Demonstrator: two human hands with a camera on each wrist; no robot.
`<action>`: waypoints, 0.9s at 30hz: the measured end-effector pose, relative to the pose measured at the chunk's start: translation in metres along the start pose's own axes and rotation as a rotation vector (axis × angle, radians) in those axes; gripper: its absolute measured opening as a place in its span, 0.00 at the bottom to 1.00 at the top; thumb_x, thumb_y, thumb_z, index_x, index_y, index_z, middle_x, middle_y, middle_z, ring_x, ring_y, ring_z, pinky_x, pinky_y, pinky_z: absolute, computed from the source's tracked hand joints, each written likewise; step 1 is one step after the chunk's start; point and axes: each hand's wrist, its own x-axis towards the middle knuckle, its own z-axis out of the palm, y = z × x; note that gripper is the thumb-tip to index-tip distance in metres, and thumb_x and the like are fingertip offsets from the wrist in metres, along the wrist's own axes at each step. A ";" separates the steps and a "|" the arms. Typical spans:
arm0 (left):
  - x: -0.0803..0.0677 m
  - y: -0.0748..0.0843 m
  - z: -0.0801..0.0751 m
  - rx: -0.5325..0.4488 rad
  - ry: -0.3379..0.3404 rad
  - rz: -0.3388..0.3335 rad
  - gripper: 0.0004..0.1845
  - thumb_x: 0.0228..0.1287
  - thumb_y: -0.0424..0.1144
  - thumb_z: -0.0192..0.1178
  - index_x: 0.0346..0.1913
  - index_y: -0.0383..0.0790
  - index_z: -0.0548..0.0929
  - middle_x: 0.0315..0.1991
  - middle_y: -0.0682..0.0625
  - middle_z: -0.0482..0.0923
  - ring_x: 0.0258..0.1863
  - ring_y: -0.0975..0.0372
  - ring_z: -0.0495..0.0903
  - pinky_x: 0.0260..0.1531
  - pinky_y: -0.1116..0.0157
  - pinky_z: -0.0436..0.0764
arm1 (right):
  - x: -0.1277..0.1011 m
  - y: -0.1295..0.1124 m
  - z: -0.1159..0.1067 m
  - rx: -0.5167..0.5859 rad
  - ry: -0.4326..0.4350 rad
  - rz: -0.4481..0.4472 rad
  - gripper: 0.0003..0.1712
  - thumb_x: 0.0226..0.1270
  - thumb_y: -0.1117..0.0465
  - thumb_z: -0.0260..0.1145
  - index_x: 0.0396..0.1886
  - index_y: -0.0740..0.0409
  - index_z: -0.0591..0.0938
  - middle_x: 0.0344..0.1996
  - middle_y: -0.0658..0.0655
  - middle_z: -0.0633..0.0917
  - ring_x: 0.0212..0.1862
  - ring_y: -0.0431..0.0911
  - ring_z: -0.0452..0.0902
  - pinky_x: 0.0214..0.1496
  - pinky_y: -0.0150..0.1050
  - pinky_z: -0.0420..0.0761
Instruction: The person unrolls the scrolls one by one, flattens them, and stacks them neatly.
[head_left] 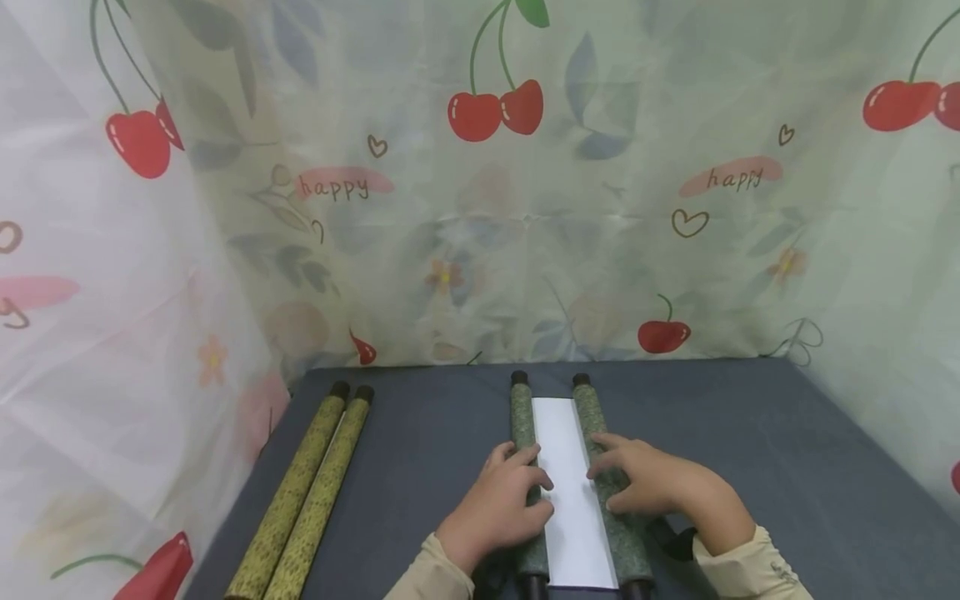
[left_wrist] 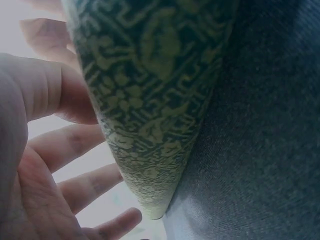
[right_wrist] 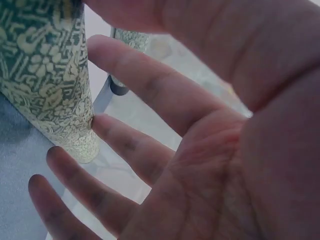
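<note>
At the tabletop's (head_left: 750, 433) left edge lay a closed yellow scroll (head_left: 303, 492), its near end cut off. Centrally, the left hand (head_left: 498, 504), fingers relaxed, rested across the green scroll's left roller (head_left: 522, 417); the right hand (head_left: 652, 483) likewise covered the right roller (head_left: 592, 417), white paper (head_left: 562, 467) between.

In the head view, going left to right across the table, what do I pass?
Yellow-green rolled scroll pair → left hand on the left dark green roller → white paper strip → right dark green roller under the right hand → bare grey table.
</note>
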 end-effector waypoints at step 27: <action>-0.004 -0.008 -0.013 0.182 0.096 -0.023 0.17 0.65 0.52 0.73 0.50 0.45 0.91 0.62 0.40 0.77 0.61 0.43 0.77 0.61 0.43 0.79 | -0.005 0.013 -0.012 -0.008 0.025 0.155 0.46 0.65 0.52 0.81 0.79 0.57 0.72 0.77 0.79 0.59 0.76 0.78 0.60 0.66 0.73 0.73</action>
